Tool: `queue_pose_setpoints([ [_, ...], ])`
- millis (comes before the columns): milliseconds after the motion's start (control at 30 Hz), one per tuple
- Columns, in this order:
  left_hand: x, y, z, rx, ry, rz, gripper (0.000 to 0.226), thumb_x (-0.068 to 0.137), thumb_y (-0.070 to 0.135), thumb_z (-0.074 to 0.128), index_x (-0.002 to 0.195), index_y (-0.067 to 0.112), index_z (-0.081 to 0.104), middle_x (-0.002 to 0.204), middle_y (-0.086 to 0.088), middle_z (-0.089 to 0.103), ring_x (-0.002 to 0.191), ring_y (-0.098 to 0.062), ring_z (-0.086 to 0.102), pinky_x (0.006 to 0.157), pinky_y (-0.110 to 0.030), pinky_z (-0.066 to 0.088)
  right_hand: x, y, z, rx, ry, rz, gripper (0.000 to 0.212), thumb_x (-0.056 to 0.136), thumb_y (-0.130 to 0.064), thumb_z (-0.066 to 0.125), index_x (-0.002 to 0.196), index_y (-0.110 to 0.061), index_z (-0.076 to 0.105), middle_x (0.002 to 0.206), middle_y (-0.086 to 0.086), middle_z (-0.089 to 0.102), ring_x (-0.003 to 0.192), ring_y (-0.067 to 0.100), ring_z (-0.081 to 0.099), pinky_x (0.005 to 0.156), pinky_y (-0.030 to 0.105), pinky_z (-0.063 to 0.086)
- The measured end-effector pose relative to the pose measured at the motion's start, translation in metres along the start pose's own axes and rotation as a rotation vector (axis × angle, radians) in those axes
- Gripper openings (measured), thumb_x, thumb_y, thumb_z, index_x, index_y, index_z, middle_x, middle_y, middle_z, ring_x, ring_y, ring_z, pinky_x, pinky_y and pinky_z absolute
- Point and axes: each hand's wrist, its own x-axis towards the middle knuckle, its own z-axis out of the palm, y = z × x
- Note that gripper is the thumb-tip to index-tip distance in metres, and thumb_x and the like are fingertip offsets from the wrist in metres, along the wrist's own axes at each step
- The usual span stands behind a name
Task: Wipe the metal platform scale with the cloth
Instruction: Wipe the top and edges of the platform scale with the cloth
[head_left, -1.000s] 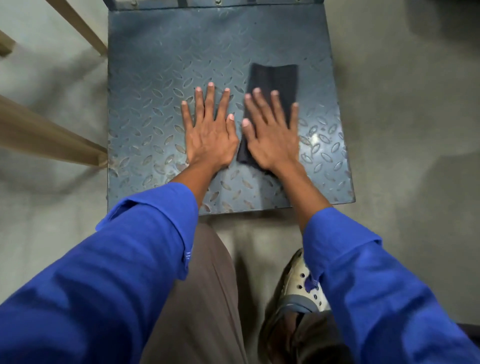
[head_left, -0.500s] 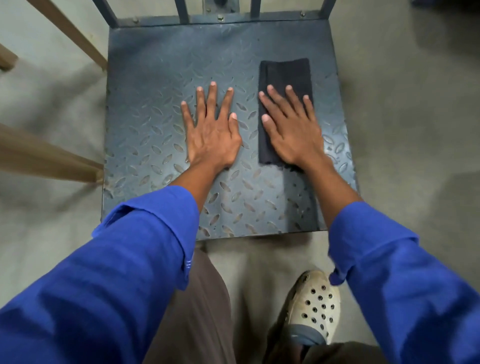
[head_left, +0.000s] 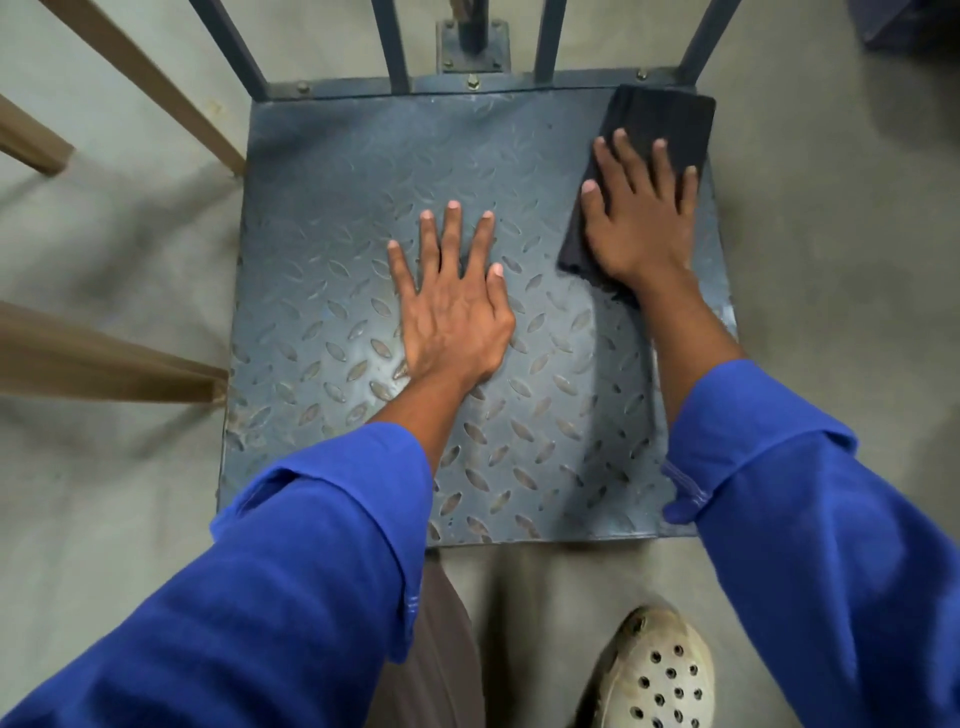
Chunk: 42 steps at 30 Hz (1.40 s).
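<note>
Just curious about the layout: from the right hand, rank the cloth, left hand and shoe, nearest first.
1. cloth, pressed under the right hand, far right corner.
2. left hand, to its left.
3. shoe, bottom of the view.

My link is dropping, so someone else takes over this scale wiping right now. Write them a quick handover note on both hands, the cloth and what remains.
Left hand: open, flat on the middle of the platform scale, holding nothing.
Right hand: open, fingers straight, pressing the dark cloth onto the plate.
Cloth: folded, at the plate's far right corner.
Done: in the last second the cloth was pushed from the plate's middle out to that corner.
Left: probably the left half and near edge, where brownish marks show in the tread. How much was wiped before cannot be told.
</note>
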Motion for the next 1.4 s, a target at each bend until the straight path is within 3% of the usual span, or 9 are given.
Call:
queue_pose_setpoints([
  [200, 0.001, 0.001, -0.004, 0.014, -0.006, -0.003, 0.061, 0.111, 0.044, 0.010, 0.171, 0.031, 0.006, 0.179, 0.000, -0.004, 0.165, -0.027, -0.010, 0.129, -0.064, -0.001, -0.006, -0.058, 0.007, -0.004, -0.034, -0.328, 0.062, 0.106, -0.057, 0.019, 0.165, -0.038, 0.021, 0.173, -0.015, 0.016, 0.162, 0.024, 0.007, 0.129, 0.056, 0.002],
  [367, 0.001, 0.002, -0.005, -0.001, 0.001, 0.006, 0.061, 0.112, 0.045, 0.010, 0.171, 0.032, 0.006, 0.179, -0.001, -0.003, 0.165, -0.028, -0.009, 0.129, -0.064, -0.001, 0.012, -0.051, 0.013, 0.020, 0.042, 0.058, 0.076, 0.102, -0.068, 0.016, 0.168, -0.030, 0.013, 0.176, 0.005, 0.001, 0.162, 0.029, -0.005, 0.130, 0.055, -0.005],
  [633, 0.004, -0.002, -0.008, -0.032, 0.001, 0.027, 0.060, 0.112, 0.042, 0.017, 0.171, 0.029, 0.013, 0.179, 0.001, 0.002, 0.165, -0.025, -0.005, 0.130, -0.062, -0.004, 0.024, -0.079, 0.019, 0.034, 0.035, 0.111, 0.074, 0.102, -0.062, 0.019, 0.168, -0.028, 0.012, 0.176, 0.003, 0.000, 0.162, 0.030, -0.007, 0.129, 0.056, -0.006],
  [833, -0.004, -0.056, -0.018, -0.054, 0.067, 0.004, 0.060, 0.110, 0.044, 0.028, 0.165, 0.020, 0.035, 0.177, -0.001, 0.019, 0.164, -0.024, 0.012, 0.132, -0.046, 0.011, 0.010, -0.153, 0.032, 0.043, 0.003, -0.168, 0.069, 0.104, -0.057, 0.022, 0.167, -0.030, 0.017, 0.175, -0.011, 0.011, 0.162, 0.026, -0.001, 0.129, 0.054, -0.005],
  [1000, -0.008, -0.125, -0.033, -0.013, 0.026, -0.101, 0.065, 0.110, 0.056, 0.016, 0.171, 0.035, 0.011, 0.179, 0.004, 0.004, 0.165, -0.022, -0.001, 0.133, -0.048, 0.000, 0.022, -0.156, 0.032, 0.036, -0.069, -0.428, 0.066, 0.104, -0.062, 0.024, 0.165, -0.037, 0.022, 0.173, -0.015, 0.017, 0.162, 0.019, 0.004, 0.130, 0.051, -0.002],
  [1233, -0.005, -0.153, -0.037, 0.039, 0.017, -0.147, 0.066, 0.111, 0.056, 0.018, 0.171, 0.031, 0.004, 0.179, 0.003, -0.005, 0.165, -0.021, -0.009, 0.133, -0.049, -0.007, 0.041, -0.141, 0.034, 0.014, 0.019, -0.109, 0.067, 0.105, -0.058, 0.014, 0.168, -0.031, 0.012, 0.175, -0.009, 0.007, 0.162, 0.027, -0.003, 0.129, 0.057, -0.004],
  [1400, -0.003, -0.148, -0.044, 0.061, 0.021, -0.079, 0.068, 0.110, 0.045, 0.015, 0.171, 0.015, 0.011, 0.179, -0.009, 0.006, 0.165, -0.026, -0.001, 0.134, -0.046, -0.004, -0.003, -0.194, 0.039, 0.022, -0.050, -0.314, 0.063, 0.107, -0.051, 0.014, 0.167, -0.032, 0.012, 0.175, -0.011, 0.007, 0.162, 0.025, -0.002, 0.129, 0.056, -0.002],
])
